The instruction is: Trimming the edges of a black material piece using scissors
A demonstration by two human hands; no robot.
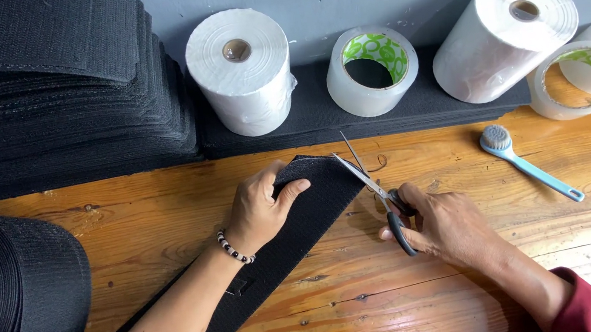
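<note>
A long black woven fabric strip [276,252] lies diagonally across the orange-brown wooden desk [480,294], its upper end near the desk's far edge. The left hand [259,209] presses that end flat, fingers [291,188] clenched over the strip's edge. The right hand [440,227] grips a pair of black-handled steel scissors [375,190], fingers through the handles, blades parted just beside the strip's end. A light blue plastic brush [527,162] lies to the right. Behind stand two white paper rolls [245,70], clear tape rolls [372,68] and stacked black fabric [50,92].
</note>
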